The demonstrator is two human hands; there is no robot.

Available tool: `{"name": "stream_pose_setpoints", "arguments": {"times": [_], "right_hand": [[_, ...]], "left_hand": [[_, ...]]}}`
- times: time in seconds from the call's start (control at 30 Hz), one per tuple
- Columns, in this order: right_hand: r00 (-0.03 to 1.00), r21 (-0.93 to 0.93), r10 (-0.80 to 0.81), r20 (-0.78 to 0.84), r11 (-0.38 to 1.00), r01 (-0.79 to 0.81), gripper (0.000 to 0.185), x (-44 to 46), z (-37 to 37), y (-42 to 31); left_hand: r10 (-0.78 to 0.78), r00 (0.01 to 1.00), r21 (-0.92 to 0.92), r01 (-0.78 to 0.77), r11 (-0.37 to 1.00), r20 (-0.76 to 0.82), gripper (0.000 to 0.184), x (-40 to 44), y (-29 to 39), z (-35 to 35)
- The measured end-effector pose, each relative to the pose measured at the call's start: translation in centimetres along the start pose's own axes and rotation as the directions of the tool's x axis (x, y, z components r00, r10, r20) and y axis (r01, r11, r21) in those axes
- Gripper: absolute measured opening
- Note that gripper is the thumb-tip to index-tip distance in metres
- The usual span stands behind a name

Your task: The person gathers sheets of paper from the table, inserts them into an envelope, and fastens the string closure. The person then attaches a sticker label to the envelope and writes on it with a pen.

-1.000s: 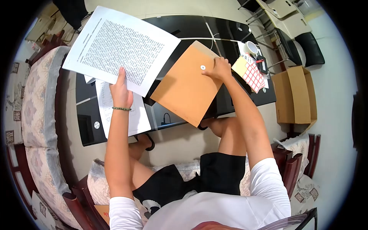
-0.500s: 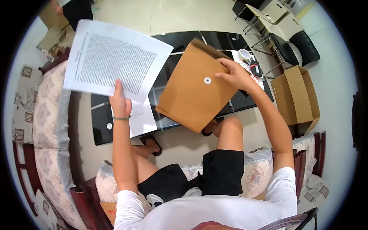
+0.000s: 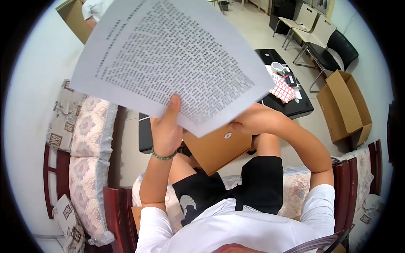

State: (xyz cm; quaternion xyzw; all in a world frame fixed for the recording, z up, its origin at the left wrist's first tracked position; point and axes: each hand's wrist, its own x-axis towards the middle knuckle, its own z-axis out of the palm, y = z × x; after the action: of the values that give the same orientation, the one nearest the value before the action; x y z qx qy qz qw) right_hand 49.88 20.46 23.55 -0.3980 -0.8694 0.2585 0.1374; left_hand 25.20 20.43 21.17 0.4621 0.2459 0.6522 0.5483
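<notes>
In the head view, the printed paper point(image 3: 181, 59) could sag or slip, I reckon, since the left hand point(image 3: 166, 126) pinches it only by its lower edge; its overhang could also catch the tan envelope point(image 3: 219, 154) below. The left thumb lies across the print, other fingers out of sight behind. The right hand point(image 3: 257, 120) looks closed on the envelope, thumb near the white button point(image 3: 228, 135), its fingertips hidden by the paper.

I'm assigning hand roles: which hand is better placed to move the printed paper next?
Probably the left hand: it already grips the printed paper near its lower edge, thumb on the printed side. The right hand is occupied with the brown button envelope, partly hidden behind the paper.
</notes>
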Motion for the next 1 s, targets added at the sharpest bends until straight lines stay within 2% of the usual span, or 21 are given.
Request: {"name": "stream_pose_setpoints", "arguments": {"times": [0.03,0.1,0.13,0.27,0.43,0.5,0.53,0.63,0.73,0.83,0.87,0.97,1.0], "right_hand": [[0.976,-0.172,-0.211,0.044,0.961,0.216,0.029,0.5,1.1,0.9],[0.943,-0.236,-0.333,-0.008,0.917,0.322,0.017,-0.2,2.3,0.6],[0.944,-0.222,-0.331,-0.013,0.921,0.32,0.017,-0.5,2.8,0.4],[0.939,-0.191,-0.344,0.002,0.922,0.338,0.018,-1.7,4.8,1.0],[0.929,-0.292,-0.362,0.082,0.882,0.37,0.025,-2.6,4.8,-1.3],[0.9,-0.272,-0.435,-0.037,0.871,0.409,0.021,-2.8,5.3,-1.2],[0.902,-0.225,-0.431,-0.013,0.88,0.417,0.018,-3.0,4.8,-1.5],[0.932,-0.202,-0.362,-0.012,0.914,0.353,0.011,-3.6,3.4,-2.3],[0.945,-0.2,-0.326,-0.039,0.929,0.312,0.009,-4.1,1.7,-3.6],[0.928,-0.2,-0.365,-0.077,0.917,0.344,0.011,-4.4,1.0,-4.4],[0.916,-0.205,-0.39,-0.09,0.907,0.366,0.012,-4.4,0.8,-4.5],[0.878,-0.221,-0.465,-0.113,0.873,0.434,0.012,-4.5,0.7,-5.1],[0.869,-0.264,-0.48,-0.118,0.859,0.439,0.011,-4.5,1.0,-5.3]], "left_hand": [[0.027,1.0,0.072,-0.027,0.997,-0.001,0.045,0.0,0.1,-0.4],[0.074,0.997,0.207,-0.074,0.975,0.004,0.045,-0.1,0.4,-1.9],[0.087,0.996,0.305,-0.091,0.948,0.027,0.043,-0.2,0.8,-2.6],[0.151,0.989,0.381,-0.139,0.914,-0.001,0.04,-1.0,1.9,-2.5],[0.045,0.999,0.454,-0.028,0.89,-0.028,0.036,-2.3,3.2,-2.2],[0.097,0.995,0.586,-0.08,0.806,0.002,0.034,-2.8,3.4,-1.9],[0.117,0.993,0.648,-0.1,0.755,0.017,0.033,-3.6,3.4,-1.9],[0.217,0.976,0.608,-0.183,0.772,0.018,0.029,-4.4,3.1,-2.0],[0.034,0.999,0.593,-0.007,0.805,-0.035,0.027,-6.1,5.1,-2.1],[0.059,0.998,0.566,-0.027,0.824,-0.038,0.022,-7.7,5.2,-1.9],[0.096,0.995,0.594,-0.084,0.8,0.011,0.019,-7.9,4.7,-2.5],[-0.025,0.992,0.691,-0.065,0.72,0.12,0.018,-9.3,3.7,-4.8],[-0.025,0.977,0.666,-0.125,0.735,0.211,0.017,-9.3,4.0,-4.0]]}}
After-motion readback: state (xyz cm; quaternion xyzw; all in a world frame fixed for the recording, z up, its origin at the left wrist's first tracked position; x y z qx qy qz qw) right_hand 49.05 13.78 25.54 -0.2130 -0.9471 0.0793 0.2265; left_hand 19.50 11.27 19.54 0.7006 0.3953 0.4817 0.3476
